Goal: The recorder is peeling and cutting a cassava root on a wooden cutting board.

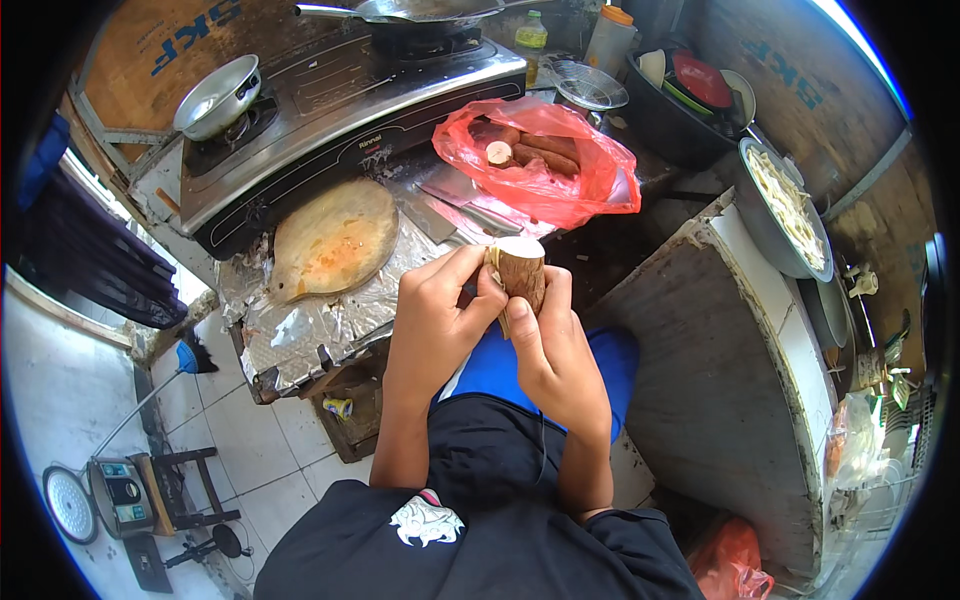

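A short, thick piece of cassava [525,272] with rough brown skin and a white cut end stands nearly upright between my hands, above my lap. My right hand [562,368] is wrapped round its right side and lower part, thumb in front. With closed fingers, my left hand [440,315] pinches a loose edge of peel at the upper left rim. Just beyond, a knife [428,215] lies on the worktop. Farther back, a thin red plastic bag [600,165] lies open with several brown cassava pieces [545,155] inside, one showing a pale cut end.
Left of my hands, a stained round wooden chopping board [335,240] rests on foil. Behind it stands a gas stove [340,95] with a small pot [218,98] and a wok [430,10]. A grey basin [790,210] of pale strips sits on the tiled ledge [770,290] at right.
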A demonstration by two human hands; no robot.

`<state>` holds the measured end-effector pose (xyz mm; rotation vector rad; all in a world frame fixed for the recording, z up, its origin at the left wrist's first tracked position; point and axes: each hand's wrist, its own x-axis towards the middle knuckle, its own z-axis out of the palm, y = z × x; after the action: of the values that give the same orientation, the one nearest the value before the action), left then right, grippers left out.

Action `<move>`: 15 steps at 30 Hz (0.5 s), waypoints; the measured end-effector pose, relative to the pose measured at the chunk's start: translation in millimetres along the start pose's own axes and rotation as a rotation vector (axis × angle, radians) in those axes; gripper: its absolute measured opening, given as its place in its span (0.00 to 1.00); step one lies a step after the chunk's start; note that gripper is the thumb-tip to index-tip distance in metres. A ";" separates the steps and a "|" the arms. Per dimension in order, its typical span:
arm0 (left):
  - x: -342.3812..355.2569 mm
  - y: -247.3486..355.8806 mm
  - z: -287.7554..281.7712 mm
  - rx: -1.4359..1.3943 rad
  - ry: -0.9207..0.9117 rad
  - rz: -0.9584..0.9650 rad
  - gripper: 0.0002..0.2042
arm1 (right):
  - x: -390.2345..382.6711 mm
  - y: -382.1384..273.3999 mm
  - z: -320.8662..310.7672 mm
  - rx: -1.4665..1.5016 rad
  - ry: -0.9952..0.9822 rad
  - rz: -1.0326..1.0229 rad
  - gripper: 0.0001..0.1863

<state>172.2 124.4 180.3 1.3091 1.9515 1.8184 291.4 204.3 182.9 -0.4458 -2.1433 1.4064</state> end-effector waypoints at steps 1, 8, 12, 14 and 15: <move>1.1 -3.2 0.7 0.034 0.008 0.045 0.10 | 0.3 -0.4 1.1 -0.009 0.016 -0.011 0.17; 0.4 -9.3 -0.9 -0.095 -0.071 0.025 0.13 | 2.6 5.6 0.8 0.152 0.014 0.003 0.16; -1.3 -8.2 -3.5 -0.159 -0.102 -0.026 0.14 | 1.6 0.6 0.8 0.107 0.010 -0.015 0.16; -1.9 -0.9 -5.6 -0.092 -0.095 -0.050 0.13 | 1.5 -1.4 1.6 0.070 0.014 -0.025 0.16; -2.5 0.0 -5.0 -0.092 -0.095 -0.052 0.13 | 0.8 -2.4 2.6 0.057 0.007 -0.028 0.16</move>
<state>170.5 119.0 180.4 1.2801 1.8137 1.7658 289.2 201.8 184.5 -0.3966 -2.0897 1.4444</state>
